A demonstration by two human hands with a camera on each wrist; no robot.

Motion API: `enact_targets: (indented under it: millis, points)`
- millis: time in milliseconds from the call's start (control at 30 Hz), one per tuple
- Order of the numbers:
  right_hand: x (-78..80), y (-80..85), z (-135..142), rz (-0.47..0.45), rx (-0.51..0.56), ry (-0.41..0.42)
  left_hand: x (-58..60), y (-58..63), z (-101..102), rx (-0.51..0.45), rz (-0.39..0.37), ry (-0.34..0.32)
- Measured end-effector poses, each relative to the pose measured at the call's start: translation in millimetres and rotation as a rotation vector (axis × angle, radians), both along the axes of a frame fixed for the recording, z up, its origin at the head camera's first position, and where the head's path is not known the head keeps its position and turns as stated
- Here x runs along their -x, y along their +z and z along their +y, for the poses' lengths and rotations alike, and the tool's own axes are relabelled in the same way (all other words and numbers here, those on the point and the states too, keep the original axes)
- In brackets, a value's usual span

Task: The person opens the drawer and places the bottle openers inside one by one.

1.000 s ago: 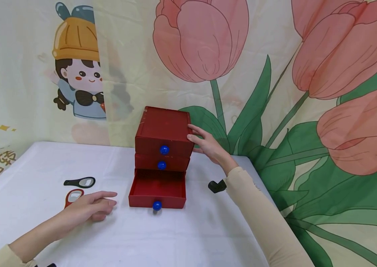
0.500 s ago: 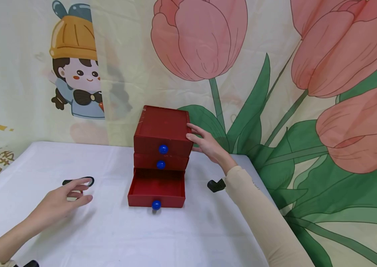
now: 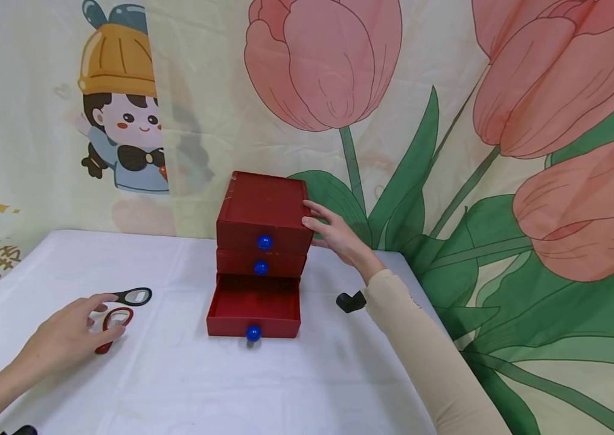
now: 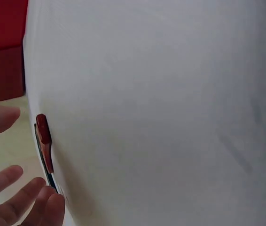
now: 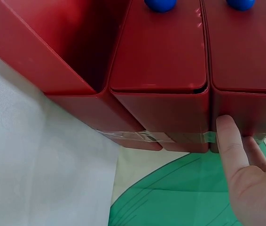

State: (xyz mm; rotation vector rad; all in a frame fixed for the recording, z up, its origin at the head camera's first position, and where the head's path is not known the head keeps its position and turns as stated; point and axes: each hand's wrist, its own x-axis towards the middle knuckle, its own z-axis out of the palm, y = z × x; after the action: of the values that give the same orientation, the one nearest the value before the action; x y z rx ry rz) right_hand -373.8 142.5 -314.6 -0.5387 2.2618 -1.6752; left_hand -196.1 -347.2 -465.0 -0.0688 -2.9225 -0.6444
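My left hand point(image 3: 62, 331) hovers with thumb and fingers spread around a small red bottle opener point(image 3: 104, 347) on the white table; in the left wrist view, a gap shows between thumb and fingers. A black bottle opener point(image 3: 138, 296) with an oval head lies just behind, its handle partly hidden by my fingertips. To the right stands a red chest of drawers point(image 3: 263, 202) with blue knobs. Its bottom drawer point(image 3: 279, 328) is pulled out and empty. My right hand point(image 3: 342, 240) rests against the chest's upper right side, its fingers extended along the wall in the right wrist view.
A white cloth covers the table point(image 3: 176, 386). Behind it hangs a backdrop point(image 3: 198, 72) printed with tulips and a cartoon child. A black piece point(image 3: 350, 302) shows at my right sleeve.
My left hand has moved left from near the drawer, passed over the openers and come lower around the red one, fingers still spread. The right hand stays against the chest.
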Motion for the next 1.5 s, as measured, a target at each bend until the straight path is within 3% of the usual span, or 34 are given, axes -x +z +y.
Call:
enact_targets:
  millis: [367,700,1000,1500]
  points:
    - [0.9,-0.8,1.4,-0.002,0.007,-0.008,10.6,-2.0,-7.2,0.054,-0.028,-0.006]
    - [0.2,-1.0,2.4,0.0,0.006,-0.007,17.6,2.8,-7.9,0.101,-0.04,-0.081]
    - [1.3,-3.0,2.1,-0.001,0.003,-0.02,26.9,10.0,-6.6,0.072,-0.145,-0.178]
    - [2.2,-3.6,1.4,0.005,-0.005,-0.011,33.1,20.1,-0.2,-0.012,-0.234,-0.305]
